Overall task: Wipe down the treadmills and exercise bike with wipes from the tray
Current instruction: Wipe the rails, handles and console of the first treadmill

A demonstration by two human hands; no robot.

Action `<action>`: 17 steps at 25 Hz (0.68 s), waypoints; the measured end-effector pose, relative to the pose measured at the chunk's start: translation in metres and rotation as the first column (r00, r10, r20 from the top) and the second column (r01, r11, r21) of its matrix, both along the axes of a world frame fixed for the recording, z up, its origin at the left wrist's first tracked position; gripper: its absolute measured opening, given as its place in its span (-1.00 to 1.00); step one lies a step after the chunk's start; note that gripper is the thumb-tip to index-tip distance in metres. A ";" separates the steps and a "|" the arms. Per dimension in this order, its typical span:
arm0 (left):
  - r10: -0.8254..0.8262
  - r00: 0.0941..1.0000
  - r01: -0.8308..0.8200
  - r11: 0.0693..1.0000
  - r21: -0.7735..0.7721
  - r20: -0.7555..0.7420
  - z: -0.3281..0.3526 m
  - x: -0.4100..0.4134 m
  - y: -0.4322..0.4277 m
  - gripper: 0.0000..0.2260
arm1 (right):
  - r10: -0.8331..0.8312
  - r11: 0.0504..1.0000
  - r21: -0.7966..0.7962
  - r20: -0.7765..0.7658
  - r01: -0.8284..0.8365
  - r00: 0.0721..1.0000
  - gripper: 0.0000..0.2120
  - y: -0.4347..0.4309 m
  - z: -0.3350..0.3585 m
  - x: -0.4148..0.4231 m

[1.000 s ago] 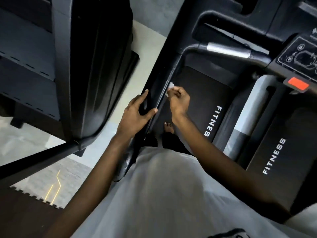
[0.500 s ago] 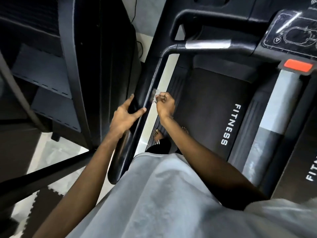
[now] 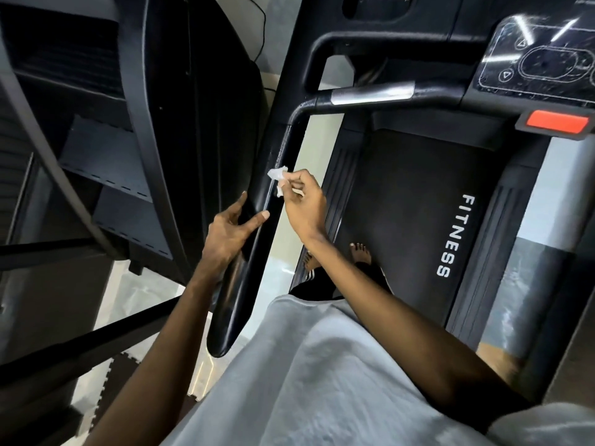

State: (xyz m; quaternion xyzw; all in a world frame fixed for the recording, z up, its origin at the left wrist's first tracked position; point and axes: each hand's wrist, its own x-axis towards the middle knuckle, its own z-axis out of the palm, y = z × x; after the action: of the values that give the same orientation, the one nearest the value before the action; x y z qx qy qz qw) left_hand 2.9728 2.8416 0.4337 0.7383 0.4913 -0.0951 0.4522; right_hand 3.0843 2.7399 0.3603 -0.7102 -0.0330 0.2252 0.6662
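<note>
Centre frame, the right hand [image 3: 302, 201] is pinching a small crumpled white wipe [image 3: 277, 180], holding it against the treadmill's black side handrail [image 3: 235, 310] (glossy, slanting toward lower centre). Just below, the left hand [image 3: 228, 233] is resting on that rail, fingers straight and spread.

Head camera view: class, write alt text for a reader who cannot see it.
A person pinches a small crumpled white wipe in the right hand at a treadmill's glossy black side handrail, the left hand resting open on the rail nearer the body. They stand barefoot on the belt marked FITNESS; the console is at upper right.
</note>
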 end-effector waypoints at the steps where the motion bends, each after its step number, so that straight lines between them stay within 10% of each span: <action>1: 0.009 1.000 -0.009 1.000 -0.005 0.006 0.000 0.001 -0.001 -0.23 | 0.016 1.000 0.016 0.047 -0.017 0.999 -0.95 -0.001 0.002 0.004; 7: 0.047 0.999 -0.047 0.999 0.009 0.014 0.001 0.004 -0.009 -0.27 | 0.172 0.984 -0.018 0.337 -0.176 0.926 -0.86 -0.009 0.001 0.014; 17: -0.088 0.996 0.087 0.988 0.124 0.007 0.007 0.035 -0.007 -0.36 | 0.136 0.991 -0.036 0.278 -0.131 0.951 -0.87 0.003 0.013 0.032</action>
State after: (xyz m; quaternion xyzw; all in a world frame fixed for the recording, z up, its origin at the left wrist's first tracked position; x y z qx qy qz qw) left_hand 3.0082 2.8341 0.4411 0.7863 0.4607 -0.0795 0.4040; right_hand 3.1160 2.7425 0.3729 -0.7367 -0.1729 0.1673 0.6320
